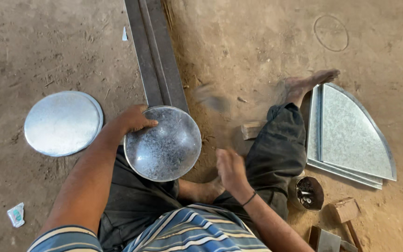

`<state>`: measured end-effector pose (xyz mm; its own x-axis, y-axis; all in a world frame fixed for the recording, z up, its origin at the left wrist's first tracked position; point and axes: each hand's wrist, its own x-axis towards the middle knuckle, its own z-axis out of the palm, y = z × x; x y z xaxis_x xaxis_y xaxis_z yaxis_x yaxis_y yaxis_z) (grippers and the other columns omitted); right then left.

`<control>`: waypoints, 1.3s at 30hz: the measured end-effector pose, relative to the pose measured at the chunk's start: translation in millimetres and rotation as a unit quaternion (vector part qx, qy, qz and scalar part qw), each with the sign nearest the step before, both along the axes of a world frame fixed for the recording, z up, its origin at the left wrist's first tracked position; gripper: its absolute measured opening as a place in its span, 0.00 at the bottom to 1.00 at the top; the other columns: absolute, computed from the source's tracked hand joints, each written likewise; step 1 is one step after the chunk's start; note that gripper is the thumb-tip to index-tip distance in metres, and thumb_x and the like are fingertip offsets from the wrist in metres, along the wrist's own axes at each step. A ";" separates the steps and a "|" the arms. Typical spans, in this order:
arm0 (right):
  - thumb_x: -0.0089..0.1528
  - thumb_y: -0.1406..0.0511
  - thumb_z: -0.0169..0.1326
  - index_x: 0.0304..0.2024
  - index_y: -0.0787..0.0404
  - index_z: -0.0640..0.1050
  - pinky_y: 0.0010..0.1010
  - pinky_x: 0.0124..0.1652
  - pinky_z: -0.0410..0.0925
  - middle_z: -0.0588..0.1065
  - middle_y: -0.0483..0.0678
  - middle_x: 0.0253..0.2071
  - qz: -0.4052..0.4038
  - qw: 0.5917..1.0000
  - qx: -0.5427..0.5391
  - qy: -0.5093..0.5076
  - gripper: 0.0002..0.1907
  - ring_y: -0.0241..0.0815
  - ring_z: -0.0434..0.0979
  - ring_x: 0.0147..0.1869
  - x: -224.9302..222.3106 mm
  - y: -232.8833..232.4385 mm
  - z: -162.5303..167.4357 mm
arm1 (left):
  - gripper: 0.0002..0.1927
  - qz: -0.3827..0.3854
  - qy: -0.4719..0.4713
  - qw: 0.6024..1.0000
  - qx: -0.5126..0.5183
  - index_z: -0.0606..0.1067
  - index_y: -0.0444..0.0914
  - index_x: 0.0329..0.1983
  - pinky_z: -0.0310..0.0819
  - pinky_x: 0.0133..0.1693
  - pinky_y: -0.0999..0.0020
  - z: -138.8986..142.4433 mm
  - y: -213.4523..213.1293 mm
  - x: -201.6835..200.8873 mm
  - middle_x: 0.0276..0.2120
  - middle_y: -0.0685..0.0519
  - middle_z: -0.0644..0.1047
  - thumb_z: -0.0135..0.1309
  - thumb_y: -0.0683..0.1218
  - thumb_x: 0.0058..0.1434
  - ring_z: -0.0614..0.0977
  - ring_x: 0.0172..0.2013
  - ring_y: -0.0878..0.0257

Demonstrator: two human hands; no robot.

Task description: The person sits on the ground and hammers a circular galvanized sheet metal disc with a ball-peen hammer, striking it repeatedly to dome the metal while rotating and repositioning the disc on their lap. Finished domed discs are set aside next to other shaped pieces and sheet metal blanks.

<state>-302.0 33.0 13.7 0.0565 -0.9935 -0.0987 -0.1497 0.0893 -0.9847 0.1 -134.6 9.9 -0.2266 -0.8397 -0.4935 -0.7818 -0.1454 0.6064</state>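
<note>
My left hand (134,119) grips the upper left rim of a round, shallow galvanised metal dish (164,144). The dish rests on the near end of a long steel bar (157,56) and over my lap. My right hand (232,170) is closed to the right of the dish around a handle. A motion-blurred tool, seemingly a hammer (211,99), reaches up from it, and its head smears above the dish's right edge. The blur hides the tool's exact shape.
I sit on a dirt floor. Round metal discs (63,122) lie stacked at the left. Quarter-circle metal sheets (350,135) lie at the right beside my foot (309,84). A small tin of metal bits (309,193) and wooden blocks (346,209) sit near my right knee.
</note>
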 end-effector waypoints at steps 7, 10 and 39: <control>0.72 0.51 0.46 0.31 0.59 0.69 0.22 0.20 0.55 0.64 0.39 0.22 -0.052 0.982 0.075 -0.163 0.22 0.29 0.60 0.21 -9.0 3.9 13.9 | 0.60 -0.032 -0.034 0.999 -0.014 0.59 0.30 0.73 0.62 0.65 0.52 -17.3 -8.9 -4.3 0.68 0.33 0.64 0.73 0.63 0.45 0.67 0.68 0.42; 0.75 0.50 0.47 0.30 0.56 0.67 0.24 0.23 0.59 0.68 0.42 0.25 -0.035 0.958 -0.172 -0.228 0.23 0.31 0.63 0.24 8.0 -3.6 16.1 | 0.62 -0.008 -0.040 0.999 -0.028 0.57 0.30 0.73 0.61 0.66 0.52 -17.5 -11.3 -3.5 0.69 0.33 0.63 0.75 0.63 0.43 0.66 0.68 0.41; 0.70 0.52 0.48 0.29 0.58 0.67 0.23 0.18 0.54 0.61 0.39 0.20 -0.014 0.959 0.279 -0.052 0.20 0.29 0.56 0.18 -34.9 66.5 -48.6 | 0.48 0.106 -0.027 0.994 -0.011 0.66 0.49 0.76 0.73 0.59 0.52 1.8 62.6 30.7 0.58 0.38 0.78 0.67 0.62 0.51 0.80 0.59 0.46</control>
